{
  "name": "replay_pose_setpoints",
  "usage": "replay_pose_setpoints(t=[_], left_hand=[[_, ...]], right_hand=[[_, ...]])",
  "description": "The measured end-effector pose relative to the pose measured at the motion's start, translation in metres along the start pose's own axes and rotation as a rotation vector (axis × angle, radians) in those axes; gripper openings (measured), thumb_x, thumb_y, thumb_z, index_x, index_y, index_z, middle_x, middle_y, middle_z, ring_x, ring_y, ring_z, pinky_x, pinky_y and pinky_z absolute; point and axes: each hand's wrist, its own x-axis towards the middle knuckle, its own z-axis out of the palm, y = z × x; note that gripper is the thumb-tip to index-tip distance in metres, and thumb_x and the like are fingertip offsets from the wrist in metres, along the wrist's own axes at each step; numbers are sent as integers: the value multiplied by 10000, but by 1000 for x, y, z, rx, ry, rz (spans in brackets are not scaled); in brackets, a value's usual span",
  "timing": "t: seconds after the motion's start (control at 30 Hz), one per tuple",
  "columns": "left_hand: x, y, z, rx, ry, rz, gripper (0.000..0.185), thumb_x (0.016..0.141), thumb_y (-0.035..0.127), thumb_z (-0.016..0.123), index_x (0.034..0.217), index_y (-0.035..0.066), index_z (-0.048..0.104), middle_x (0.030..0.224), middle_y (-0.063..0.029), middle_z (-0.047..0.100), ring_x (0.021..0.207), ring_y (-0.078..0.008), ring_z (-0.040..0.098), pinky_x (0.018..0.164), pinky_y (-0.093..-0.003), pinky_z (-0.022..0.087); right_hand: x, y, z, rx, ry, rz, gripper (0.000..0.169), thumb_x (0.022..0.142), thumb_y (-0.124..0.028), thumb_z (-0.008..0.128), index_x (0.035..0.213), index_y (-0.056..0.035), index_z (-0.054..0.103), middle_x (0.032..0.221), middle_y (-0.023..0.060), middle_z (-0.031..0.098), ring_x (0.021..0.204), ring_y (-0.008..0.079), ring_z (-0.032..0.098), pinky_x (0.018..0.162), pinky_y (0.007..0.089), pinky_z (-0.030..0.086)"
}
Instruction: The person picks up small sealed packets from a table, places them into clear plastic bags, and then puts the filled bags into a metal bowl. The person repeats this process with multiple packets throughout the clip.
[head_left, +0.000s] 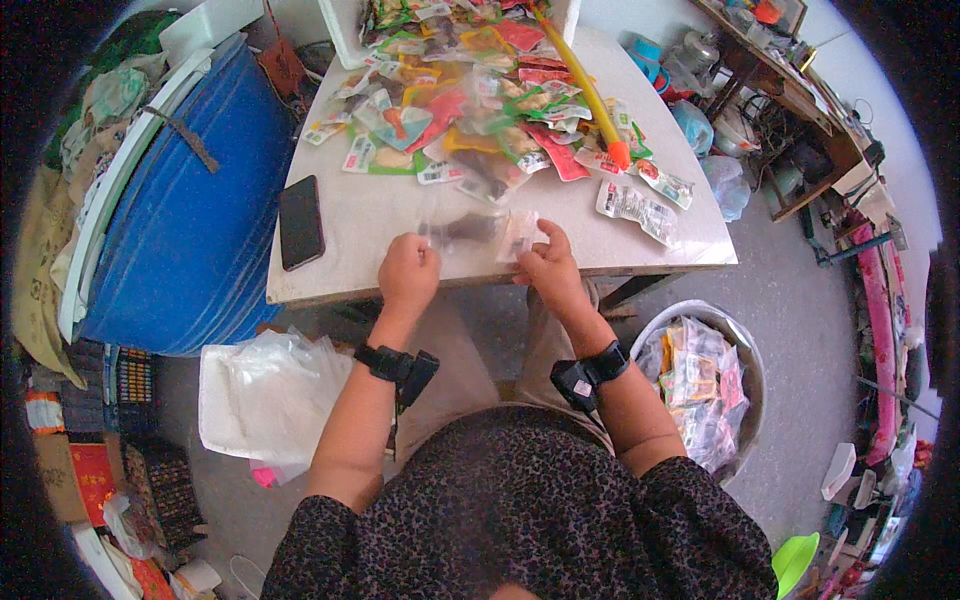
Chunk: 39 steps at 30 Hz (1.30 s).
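At the front edge of the white table (360, 247), my left hand (409, 271) is closed on the left end of a clear plastic packet (469, 227) with dark contents, blurred by motion. My right hand (551, 268) has its thumb and fingers at the packet's other end, by a pale printed part; whether these are one packet or two, I cannot tell. Beyond my hands lies a heap of sealed food packets (465, 127) in red, green, yellow and clear wrap. A yellow stick with an orange tip (589, 90) rests across the heap.
A black smartphone (301, 223) lies at the table's left. Beside it stands a large blue plastic drum (187, 202). Clear plastic bags (277, 390) lie on a white foam piece below left. A metal basin (756, 375) of bagged packets stands at right. A foam box (341, 37) is at the back.
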Motion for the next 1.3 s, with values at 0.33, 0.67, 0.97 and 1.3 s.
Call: replay_pose_setpoints(t=[0.33, 0.67, 0.97, 1.3], left_hand=[[2, 4, -3, 26, -86, -22, 96, 670, 127, 482, 714, 50, 445, 699, -124, 485, 665, -311, 482, 569, -395, 380], [3, 2, -3, -28, -51, -64, 102, 659, 137, 486, 692, 46, 453, 663, -126, 490, 646, -312, 483, 553, -394, 376], [5, 7, -3, 66, -111, -66, 114, 673, 146, 477, 692, 34, 464, 661, -136, 502, 639, -316, 488, 557, -395, 382], [5, 13, -9, 3, -141, -110, 194, 682, 186, 559, 668, 28, 447, 674, -128, 484, 648, -312, 474, 560, -386, 376]], right_hand=[[80, 37, -25, -260, -470, -319, 232, 782, -157, 460, 983, -44, 436, 816, 38, 516, 651, 141, 529, 481, 272, 443], [55, 35, -16, -198, -279, -461, 259, 760, -63, 430, 1013, -11, 445, 863, 77, 529, 724, 204, 549, 623, 326, 466], [4, -16, -30, 448, -165, -138, 242, 768, -71, 438, 998, 1, 448, 880, 94, 531, 758, 227, 558, 663, 348, 474], [9, 1, -12, 477, -278, 109, 261, 776, -54, 426, 1030, 5, 444, 895, 95, 534, 763, 204, 554, 664, 316, 464]])
